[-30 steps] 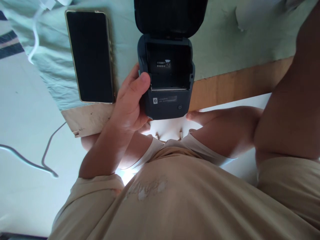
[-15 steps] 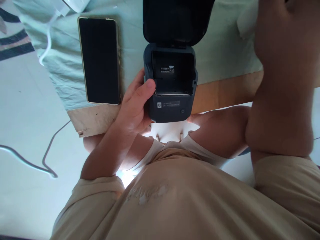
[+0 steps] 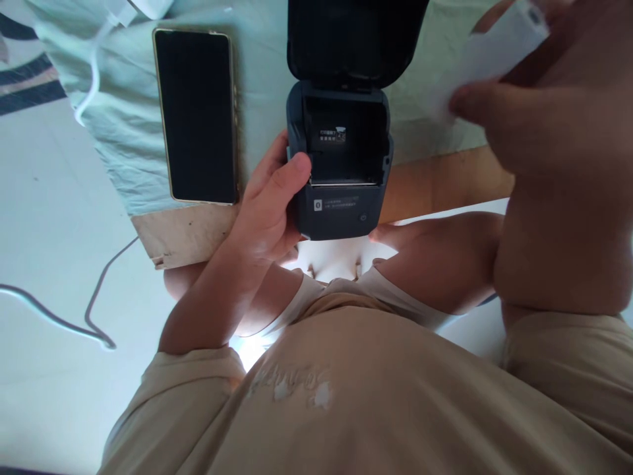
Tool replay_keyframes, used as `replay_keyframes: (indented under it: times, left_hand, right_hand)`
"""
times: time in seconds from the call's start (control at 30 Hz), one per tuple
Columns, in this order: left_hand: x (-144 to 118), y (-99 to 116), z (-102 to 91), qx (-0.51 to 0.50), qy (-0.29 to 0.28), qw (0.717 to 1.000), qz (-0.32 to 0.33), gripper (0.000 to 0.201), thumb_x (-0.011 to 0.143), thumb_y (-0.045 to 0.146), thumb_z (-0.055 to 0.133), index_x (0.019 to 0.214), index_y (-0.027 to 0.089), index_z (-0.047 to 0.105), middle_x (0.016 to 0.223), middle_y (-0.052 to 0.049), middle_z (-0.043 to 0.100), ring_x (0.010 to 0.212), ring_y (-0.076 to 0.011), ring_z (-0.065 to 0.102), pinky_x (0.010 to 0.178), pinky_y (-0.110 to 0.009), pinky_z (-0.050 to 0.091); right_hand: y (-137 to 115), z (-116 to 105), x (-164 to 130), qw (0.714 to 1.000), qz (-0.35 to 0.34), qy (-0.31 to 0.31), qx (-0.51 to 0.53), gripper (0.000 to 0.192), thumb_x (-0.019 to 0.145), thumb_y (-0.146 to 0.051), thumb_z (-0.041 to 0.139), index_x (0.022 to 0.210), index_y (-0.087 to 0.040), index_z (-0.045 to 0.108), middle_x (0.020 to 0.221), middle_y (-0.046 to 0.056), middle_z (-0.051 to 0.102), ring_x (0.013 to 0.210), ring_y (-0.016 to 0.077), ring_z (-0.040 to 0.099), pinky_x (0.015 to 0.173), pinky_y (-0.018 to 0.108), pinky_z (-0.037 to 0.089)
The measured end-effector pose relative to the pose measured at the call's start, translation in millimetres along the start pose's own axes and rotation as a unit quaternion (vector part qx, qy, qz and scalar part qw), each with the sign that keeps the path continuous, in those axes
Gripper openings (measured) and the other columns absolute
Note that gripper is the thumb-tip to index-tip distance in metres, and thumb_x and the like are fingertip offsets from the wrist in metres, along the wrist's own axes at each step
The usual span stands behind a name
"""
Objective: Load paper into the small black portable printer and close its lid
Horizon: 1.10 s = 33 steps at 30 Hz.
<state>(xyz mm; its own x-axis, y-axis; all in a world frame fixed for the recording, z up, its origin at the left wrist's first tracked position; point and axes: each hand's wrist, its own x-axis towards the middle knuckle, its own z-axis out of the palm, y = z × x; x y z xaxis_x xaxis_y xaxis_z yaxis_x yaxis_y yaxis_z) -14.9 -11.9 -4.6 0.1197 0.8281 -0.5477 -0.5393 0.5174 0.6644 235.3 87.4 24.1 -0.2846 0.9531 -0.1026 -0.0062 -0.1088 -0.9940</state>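
A dark label printer (image 3: 341, 211) is held at the table's front edge by my left hand (image 3: 270, 204), with the thumb on its left rim and the fingers beneath. Its black lid (image 3: 353, 43) is swung up and back, so the hollow paper bay (image 3: 361, 145) shows, with a small printed sticker inside and no roll in it. At the upper right my right hand (image 3: 519, 112) grips a white paper roll (image 3: 499, 49), thumb below it and fingers behind. The roll is tilted, its core end faces up and right, and its lower left part is blurred.
A phone (image 3: 195, 119) with a dark screen lies left of the printer on the pale green cloth (image 3: 262, 53). A white cable (image 3: 95, 72) and a white plug-like piece (image 3: 151, 6) are at the upper left. The wooden table edge (image 3: 445, 181) runs above my legs.
My right hand has come down into view at the upper right with the white roll, which showed only partly before. The printer and my left hand have barely shifted.
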Motion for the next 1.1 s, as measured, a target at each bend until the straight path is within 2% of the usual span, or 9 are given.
replay_keyframes:
  times: [0.07,0.2,0.4,0.53,0.67,0.77,0.87,0.97,1.1]
  left_hand:
    - [-1.1,1.4,0.6,0.007,-0.001,1.000,-0.004,0.053,0.107,0.040,0.064,0.158,0.027,0.064,0.086,-0.009,0.081,0.120,-0.0456,0.079,0.074,-0.054,0.066]
    - [-0.8,5.2,8.6,-0.007,0.022,1.000,-0.013,0.050,0.112,0.034,0.054,0.160,0.024,0.062,0.082,-0.008,0.077,0.122,-0.0434,0.079,0.073,-0.049,0.065]
    - [1.9,2.3,11.8,-0.016,0.038,0.999,-0.002,0.034,0.112,0.028,0.048,0.139,0.020,0.067,0.083,-0.007,0.078,0.113,-0.0379,0.083,0.063,-0.036,0.059]
    - [1.8,-1.8,4.7,-0.009,0.005,0.999,0.036,0.035,0.107,0.033,0.062,0.139,0.021,0.069,0.087,-0.007,0.081,0.106,-0.0356,0.083,0.060,-0.035,0.057]
    - [0.2,1.3,7.0,-0.007,-0.006,1.000,0.010,0.046,0.109,0.033,0.057,0.153,0.021,0.062,0.086,-0.007,0.080,0.098,-0.0353,0.081,0.062,-0.038,0.057]
    - [-0.7,3.0,10.4,-0.007,0.014,1.000,-0.002,0.041,0.109,0.034,0.056,0.148,0.023,0.064,0.082,-0.006,0.078,0.088,-0.0327,0.079,0.058,-0.036,0.054]
    - [-0.8,0.4,8.7,-0.001,0.029,0.999,0.035,0.023,0.106,0.032,0.062,0.125,0.024,0.071,0.083,-0.005,0.075,0.079,-0.0274,0.077,0.051,-0.031,0.050]
    - [-1.7,-3.5,4.2,0.007,0.015,0.998,0.064,0.019,0.102,0.036,0.070,0.118,0.026,0.074,0.098,-0.005,0.079,0.072,-0.0230,0.073,0.041,-0.028,0.043]
    - [-4.0,-5.1,2.6,0.023,0.009,0.998,0.064,0.022,0.097,0.043,0.076,0.116,0.032,0.077,0.090,-0.006,0.078,0.090,-0.0334,0.080,0.043,-0.032,0.052]
  right_hand:
    - [-2.1,16.0,-7.2,0.998,0.051,-0.022,0.018,0.066,0.063,0.000,0.092,0.114,-0.031,0.065,0.085,-0.019,0.072,0.073,-0.0009,0.067,0.060,0.008,0.053]
    - [9.8,25.8,-6.5,0.977,0.201,-0.040,0.058,0.044,0.061,-0.020,0.088,0.099,-0.023,0.065,0.074,-0.010,0.072,0.059,0.0075,0.065,0.051,0.017,0.058]
    - [10.6,22.6,-6.0,0.976,0.207,-0.007,0.059,0.026,0.068,-0.011,0.061,0.092,-0.019,0.067,0.084,-0.006,0.078,0.063,0.0076,0.070,0.056,0.016,0.061]
    - [9.6,30.3,-8.0,0.990,0.119,0.031,0.072,0.029,0.077,-0.013,0.064,0.104,-0.021,0.068,0.089,-0.006,0.080,0.075,0.0089,0.073,0.057,0.018,0.058]
    - [5.4,36.3,-17.7,0.994,-0.083,0.046,-0.052,0.040,0.078,-0.013,0.063,0.113,-0.023,0.076,0.093,-0.004,0.076,0.080,0.0100,0.072,0.061,0.024,0.056]
    - [-0.5,37.6,-30.3,0.954,-0.164,0.021,-0.252,0.045,0.096,-0.023,0.058,0.135,-0.023,0.078,0.125,0.000,0.078,0.110,0.0149,0.076,0.097,0.028,0.067]
    - [3.1,43.2,-34.5,0.872,-0.290,-0.004,-0.394,0.054,0.105,-0.038,0.054,0.155,-0.029,0.069,0.146,-0.006,0.072,0.136,0.0183,0.071,0.126,0.026,0.058]
    - [12.4,56.7,-25.5,0.815,-0.367,-0.001,-0.449,0.056,0.102,-0.037,0.051,0.155,-0.031,0.068,0.139,-0.008,0.076,0.117,0.0147,0.078,0.108,0.025,0.066]
    - [10.2,75.8,-12.8,0.819,-0.282,-0.022,-0.500,0.058,0.096,-0.033,0.048,0.149,-0.020,0.070,0.135,0.001,0.079,0.111,0.0211,0.080,0.089,0.034,0.068]
